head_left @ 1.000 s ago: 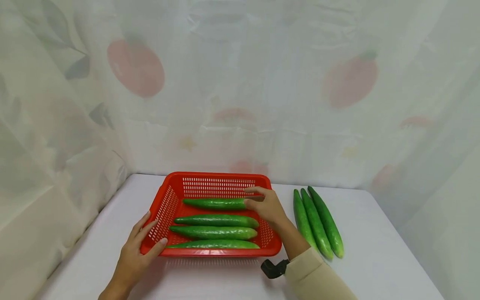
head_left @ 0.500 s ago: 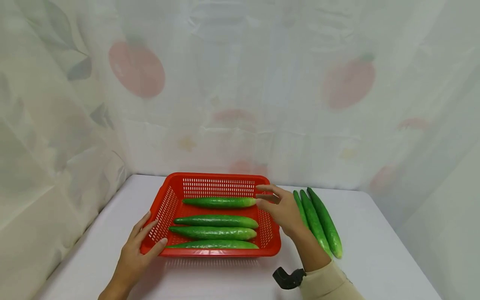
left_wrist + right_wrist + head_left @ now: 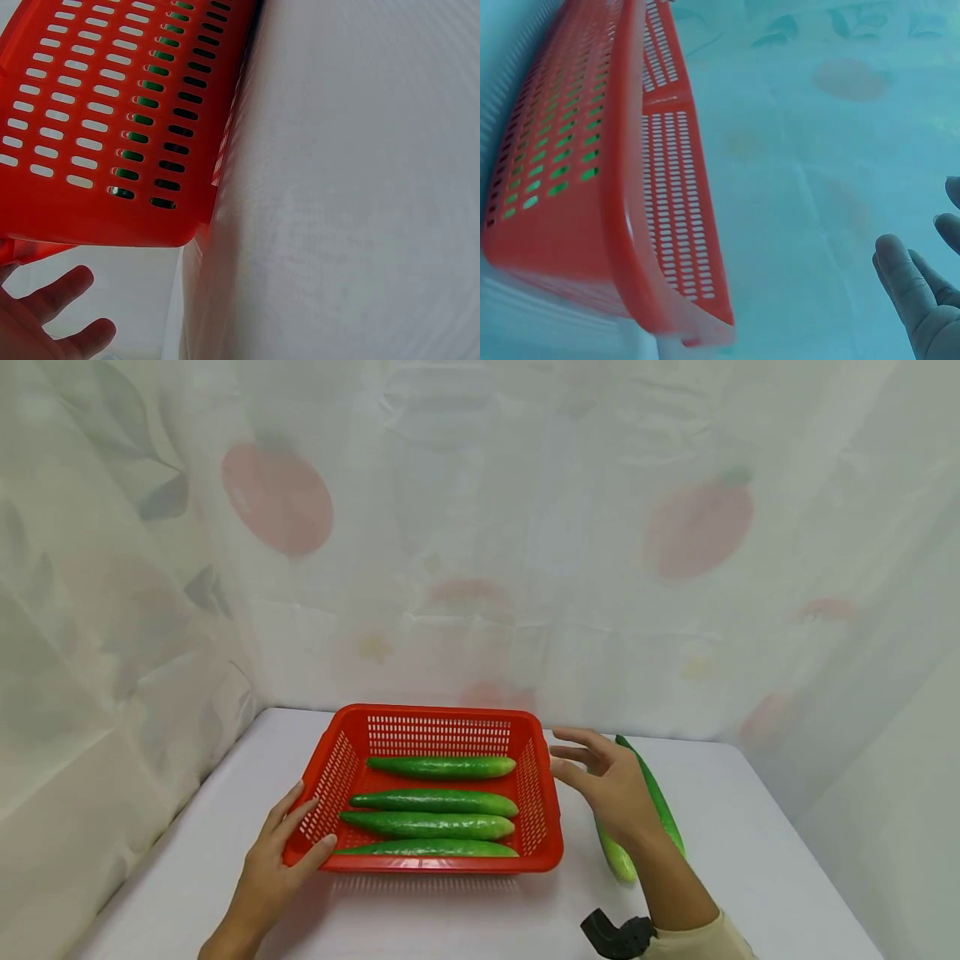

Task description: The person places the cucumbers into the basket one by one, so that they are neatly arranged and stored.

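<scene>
A red plastic basket (image 3: 420, 865) stands on the table with several green cucumbers (image 3: 442, 767) lying crosswise inside, the rear one apart from the others. My left hand (image 3: 266, 877) rests at its front left corner, fingers spread along the rim and thumb by the front edge. The left wrist view has loose fingers (image 3: 60, 292) beside the basket's perforated side. Just right of the basket, my right hand (image 3: 618, 793) hovers with parted, slightly bent fingers and nothing between them. Beneath it lie more cucumbers, partly hidden by hand and forearm: one pale end (image 3: 618, 862) and a longer piece (image 3: 663, 810) show.
White cloth covers the table (image 3: 765, 860). A pale curtain (image 3: 480, 527) with fruit prints hangs behind it and along both sides. On my right wrist sits a black strapped device (image 3: 618, 937).
My right hand has moved right, from the rear cucumber's end in the basket to above the cucumbers on the table, covering more of them. The left hand and basket stay put.
</scene>
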Demonstrator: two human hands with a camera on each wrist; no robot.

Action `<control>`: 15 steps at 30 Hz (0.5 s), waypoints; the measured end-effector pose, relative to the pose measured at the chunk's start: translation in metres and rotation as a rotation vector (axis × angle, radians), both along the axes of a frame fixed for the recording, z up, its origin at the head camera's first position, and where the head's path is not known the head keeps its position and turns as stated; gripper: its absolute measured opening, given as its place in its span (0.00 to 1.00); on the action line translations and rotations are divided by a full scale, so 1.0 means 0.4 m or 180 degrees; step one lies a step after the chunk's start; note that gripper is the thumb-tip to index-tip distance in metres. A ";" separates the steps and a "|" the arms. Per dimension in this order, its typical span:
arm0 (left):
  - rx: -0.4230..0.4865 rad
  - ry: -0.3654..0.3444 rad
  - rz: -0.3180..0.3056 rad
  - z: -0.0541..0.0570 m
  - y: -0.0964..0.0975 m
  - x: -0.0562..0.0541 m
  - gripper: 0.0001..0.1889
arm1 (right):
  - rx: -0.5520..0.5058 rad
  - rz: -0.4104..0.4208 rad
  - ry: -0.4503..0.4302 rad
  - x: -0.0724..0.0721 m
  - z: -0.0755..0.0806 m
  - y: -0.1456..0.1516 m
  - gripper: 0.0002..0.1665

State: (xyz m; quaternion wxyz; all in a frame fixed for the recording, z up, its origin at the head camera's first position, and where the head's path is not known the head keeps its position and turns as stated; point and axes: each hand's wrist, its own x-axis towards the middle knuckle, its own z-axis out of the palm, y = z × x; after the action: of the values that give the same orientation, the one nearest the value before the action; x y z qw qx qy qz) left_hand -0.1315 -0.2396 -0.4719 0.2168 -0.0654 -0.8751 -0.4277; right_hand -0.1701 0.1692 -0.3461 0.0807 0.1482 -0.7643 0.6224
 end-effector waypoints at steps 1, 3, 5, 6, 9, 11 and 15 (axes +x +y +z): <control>0.0003 0.0008 -0.0004 0.000 0.000 0.000 0.29 | -0.0009 -0.0006 0.0025 0.004 0.003 0.006 0.22; 0.0007 0.0023 -0.0008 -0.001 0.001 -0.001 0.29 | 0.0022 -0.0041 0.0056 0.015 0.007 0.019 0.22; 0.0006 0.0034 -0.0008 -0.002 0.001 -0.002 0.29 | 0.0038 -0.0059 0.0092 0.025 0.009 0.034 0.21; 0.0002 0.0042 -0.0008 -0.002 0.001 -0.002 0.29 | 0.0046 -0.0083 0.0096 0.030 0.010 0.041 0.21; -0.0012 0.0070 -0.0009 -0.003 0.000 -0.001 0.29 | 0.0049 -0.0140 0.0154 0.046 0.010 0.062 0.21; -0.0018 0.0085 -0.0005 -0.003 0.000 -0.001 0.29 | 0.0004 -0.0178 0.0204 0.056 0.010 0.076 0.22; -0.0006 0.0093 -0.0019 -0.004 0.000 -0.003 0.29 | -0.0033 -0.0298 0.0233 0.075 0.003 0.108 0.23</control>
State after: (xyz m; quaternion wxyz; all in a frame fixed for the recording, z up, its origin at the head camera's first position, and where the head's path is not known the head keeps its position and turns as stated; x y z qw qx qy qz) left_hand -0.1326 -0.2396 -0.4735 0.2282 -0.0744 -0.8721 -0.4264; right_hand -0.1401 0.2123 -0.3450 0.1384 0.1345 -0.7637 0.6161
